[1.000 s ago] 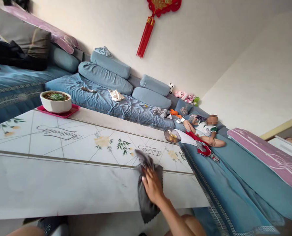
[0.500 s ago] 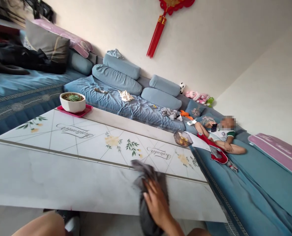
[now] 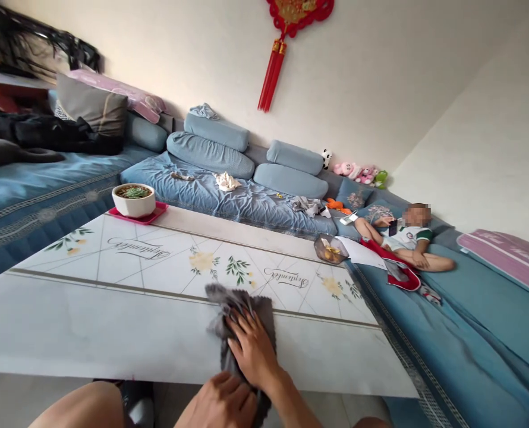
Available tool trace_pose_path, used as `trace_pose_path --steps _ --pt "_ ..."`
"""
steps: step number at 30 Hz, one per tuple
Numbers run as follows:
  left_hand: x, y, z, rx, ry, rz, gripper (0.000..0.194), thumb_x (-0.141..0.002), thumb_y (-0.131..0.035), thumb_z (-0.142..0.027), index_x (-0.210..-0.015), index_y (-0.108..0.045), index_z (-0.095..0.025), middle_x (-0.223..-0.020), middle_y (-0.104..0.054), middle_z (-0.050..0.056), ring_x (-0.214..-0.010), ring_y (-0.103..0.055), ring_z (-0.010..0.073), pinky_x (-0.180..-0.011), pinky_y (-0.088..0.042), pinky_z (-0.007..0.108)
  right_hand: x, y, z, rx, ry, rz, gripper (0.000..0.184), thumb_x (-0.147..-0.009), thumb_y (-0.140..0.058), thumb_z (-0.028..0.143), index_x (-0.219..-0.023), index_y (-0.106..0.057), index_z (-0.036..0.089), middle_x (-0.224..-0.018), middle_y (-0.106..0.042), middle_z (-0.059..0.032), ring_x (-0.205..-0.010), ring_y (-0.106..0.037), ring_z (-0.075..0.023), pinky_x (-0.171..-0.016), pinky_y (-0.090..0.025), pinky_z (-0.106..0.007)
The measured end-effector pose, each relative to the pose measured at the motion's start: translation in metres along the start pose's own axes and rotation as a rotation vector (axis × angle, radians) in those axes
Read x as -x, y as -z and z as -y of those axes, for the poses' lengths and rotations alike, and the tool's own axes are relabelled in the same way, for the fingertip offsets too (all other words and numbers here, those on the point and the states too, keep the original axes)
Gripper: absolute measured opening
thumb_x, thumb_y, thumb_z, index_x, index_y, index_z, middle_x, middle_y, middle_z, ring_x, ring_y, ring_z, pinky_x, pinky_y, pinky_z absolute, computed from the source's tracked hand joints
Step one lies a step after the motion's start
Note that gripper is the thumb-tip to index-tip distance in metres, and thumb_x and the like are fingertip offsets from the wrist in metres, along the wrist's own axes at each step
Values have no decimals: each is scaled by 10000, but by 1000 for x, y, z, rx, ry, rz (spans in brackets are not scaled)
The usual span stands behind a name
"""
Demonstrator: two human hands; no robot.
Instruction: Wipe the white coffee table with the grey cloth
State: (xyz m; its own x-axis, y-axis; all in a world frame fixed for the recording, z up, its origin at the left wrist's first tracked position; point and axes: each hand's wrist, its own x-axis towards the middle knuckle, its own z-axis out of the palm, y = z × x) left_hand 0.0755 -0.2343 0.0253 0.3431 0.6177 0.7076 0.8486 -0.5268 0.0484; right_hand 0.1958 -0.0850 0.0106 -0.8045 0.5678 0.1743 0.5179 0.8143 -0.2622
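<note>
A grey cloth point(image 3: 243, 304) lies bunched on the near part of the white, flower-patterned table point(image 3: 113, 321), with its lower end hanging over the front edge. My right hand point(image 3: 252, 351) presses down on the cloth, its fingers dug into the folds. My left hand point(image 3: 220, 405) is at the bottom of the view, just below the table's edge. Its fingers are curled round the cloth's hanging end.
A white pot with a succulent point(image 3: 134, 200) stands on a pink tray point(image 3: 154, 214) at the far left corner. A glass dish point(image 3: 331, 249) sits at the far right corner beside a paper point(image 3: 362, 252). Blue sofas ring the table; a person point(image 3: 402, 238) sits at the right.
My right hand slid the cloth a little to the left along the table's near edge. My left hand has come into view and taken the cloth's hanging end.
</note>
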Motion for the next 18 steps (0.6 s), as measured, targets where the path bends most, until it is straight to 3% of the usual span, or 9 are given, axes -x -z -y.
trace_pose_path --steps 2,4,5,7,9,12,14,16,18 --pt "1 11 2 26 65 -50 221 -859 -601 -69 -793 -502 -256 -671 -554 8 -587 -531 212 -573 -338 400 56 14 -32 26 -129 -8 573 -1193 -514 359 -1767 -512 372 -1823 -456 23 -1699 -419 -274 -1441 -334 -557" --pt "-1 30 3 86 133 21 226 -844 -591 -37 -836 -527 -254 -750 -611 13 -645 -560 214 -610 -374 382 79 37 -78 100 -356 -43 561 -1171 -503 326 -1724 -591 290 -1771 -535 -60 -1661 -483 -316 -1403 -404 -550" --pt "-4 41 3 130 174 90 219 -868 -589 -35 -879 -567 -253 -806 -651 16 -688 -592 215 -635 -408 367 74 49 -98 129 -455 -70 554 -1160 -499 304 -1695 -631 240 -1748 -558 -110 -1646 -502 -347 -1386 -422 -559" --pt "-18 56 8 243 269 219 225 -976 -559 -75 -1039 -670 -260 -951 -730 27 -821 -683 213 -726 -504 334 39 65 -121 150 -566 -128 550 -1154 -474 257 -1665 -655 161 -1739 -550 -194 -1646 -490 -407 -1380 -393 -621" --pt "-38 57 20 335 374 274 293 -1103 -487 -176 -1251 -720 -273 -1129 -784 53 -1017 -757 212 -884 -593 326 -12 66 -113 121 -545 -165 553 -1171 -442 231 -1680 -622 110 -1759 -506 -241 -1669 -441 -439 -1390 -322 -688" --pt "-63 26 50 350 504 258 426 -1179 -435 -349 -1514 -680 -255 -1479 -749 131 -1355 -735 258 -1141 -616 400 -65 48 -61 22 -365 -115 531 -1166 -533 226 -1688 -622 189 -1776 -514 -163 -1689 -419 -378 -1425 -275 -647" --pt "-66 -8 70 303 541 283 525 -1181 -433 -428 -1631 -621 -232 -1671 -641 166 -1546 -628 307 -1268 -562 483 -59 36 -27 -40 -230 -50 560 -1127 -650 240 -1683 -632 310 -1762 -553 -67 -1679 -447 -306 -1444 -275 -582" --pt "-62 -44 80 235 564 337 586 -1180 -430 -470 -1699 -569 -236 -1773 -543 166 -1658 -515 341 -1349 -482 565 -15 34 -15 -172 -135 -15 601 -1100 -716 303 -1691 -621 354 -1767 -549 -46 -1678 -453 -290 -1447 -285 -563" --pt "-61 -75 78 142 614 361 623 -1170 -468 -527 -1724 -551 -256 -1820 -481 164 -1705 -440 386 -1386 -406 644 61 48 -24 -416 -137 -28 563 -1109 -705 451 -1657 -668 326 -1747 -570 -85 -1655 -490 -336 -1417 -356 -583"
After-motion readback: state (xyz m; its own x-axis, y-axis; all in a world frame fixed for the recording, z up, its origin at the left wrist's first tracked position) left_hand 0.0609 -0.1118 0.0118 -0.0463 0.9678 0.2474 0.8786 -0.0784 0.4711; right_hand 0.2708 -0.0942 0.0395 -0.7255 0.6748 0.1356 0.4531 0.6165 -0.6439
